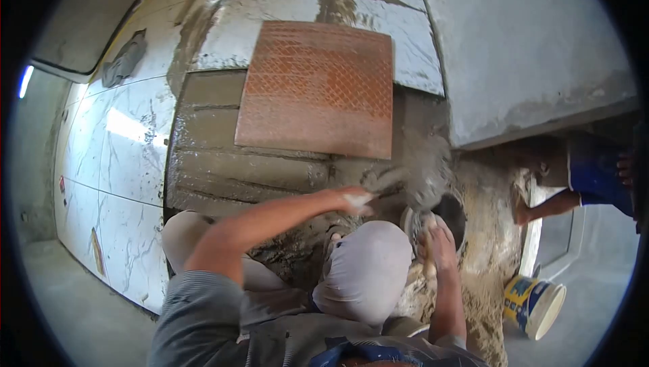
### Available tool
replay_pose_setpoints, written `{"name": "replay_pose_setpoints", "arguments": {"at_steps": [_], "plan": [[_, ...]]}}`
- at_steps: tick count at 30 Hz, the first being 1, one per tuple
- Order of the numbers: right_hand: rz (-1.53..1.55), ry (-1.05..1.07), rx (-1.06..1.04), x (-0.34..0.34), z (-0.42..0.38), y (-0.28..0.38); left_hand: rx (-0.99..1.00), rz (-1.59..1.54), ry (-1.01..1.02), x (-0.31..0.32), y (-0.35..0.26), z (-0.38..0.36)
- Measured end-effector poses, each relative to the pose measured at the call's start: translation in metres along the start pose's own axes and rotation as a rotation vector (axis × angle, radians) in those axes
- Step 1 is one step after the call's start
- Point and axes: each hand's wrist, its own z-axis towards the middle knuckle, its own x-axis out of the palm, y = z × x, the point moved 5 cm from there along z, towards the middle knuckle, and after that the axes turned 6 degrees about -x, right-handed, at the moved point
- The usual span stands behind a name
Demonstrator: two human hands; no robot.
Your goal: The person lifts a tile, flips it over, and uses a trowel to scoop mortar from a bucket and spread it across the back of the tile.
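Observation:
My left hand [355,200] reaches over the wet mortar bed [250,169], its fingers smeared by motion. A grey blurred streak lies just beyond it. My right hand [439,243] is closed at the near side of a dark round bucket [454,218], its fingers wrapped round something I cannot make out. Above that hand, a grey smear of wet mortar [429,171] stretches away from the bucket. A textured orange-red tile [318,89] lies ahead of both hands, across the far part of the mortar bed and the white tiles. Grooves run across the mortar.
White marbled tiles [135,144] cover the floor at left and behind, with a grey cloth [126,59] on them. A grey wall block [534,49] stands at right. Another person's leg [551,206] is near the right edge, above a yellow-and-blue pail [534,306] lying tilted.

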Motion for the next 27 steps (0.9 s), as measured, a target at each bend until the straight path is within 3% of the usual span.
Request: {"name": "replay_pose_setpoints", "arguments": {"at_steps": [2, 4, 6, 11, 12, 13, 14, 16, 22, 27], "plan": [[-0.032, 0.187, -0.055, 0.05, 0.039, 0.024, 0.016, 0.143, -0.164, -0.008, 0.023, -0.059], [-0.04, 0.282, -0.114, 0.087, 0.096, 0.027, -0.163, 0.204, 0.006, -0.018, 0.033, -0.114], [-0.134, 0.342, -0.22, 0.127, 0.162, 0.031, -0.26, 0.19, -0.115, -0.044, 0.005, -0.186], [-0.386, 0.368, -0.389, 0.221, 0.231, 0.076, -0.307, -0.031, -0.326, -0.045, -0.033, -0.297], [-0.595, 0.29, -0.533, 0.234, 0.247, 0.082, -0.35, -0.046, -0.4, -0.043, -0.033, -0.311], [-0.803, 0.204, -0.673, 0.245, 0.261, 0.083, -0.391, -0.062, -0.47, -0.043, -0.031, -0.322], [-0.803, 0.21, -0.67, 0.254, 0.275, 0.077, -0.395, -0.066, -0.469, -0.041, -0.029, -0.327], [-1.257, 0.019, -0.852, 0.267, 0.285, 0.079, -0.602, -0.15, -0.391, -0.033, -0.016, -0.335], [-1.377, -0.033, -0.956, 0.272, 0.274, 0.07, -0.571, -0.133, -0.436, -0.039, -0.017, -0.344], [-1.323, 0.007, -0.895, 0.266, 0.26, 0.078, -0.547, -0.084, -0.396, -0.031, 0.001, -0.342]]}}
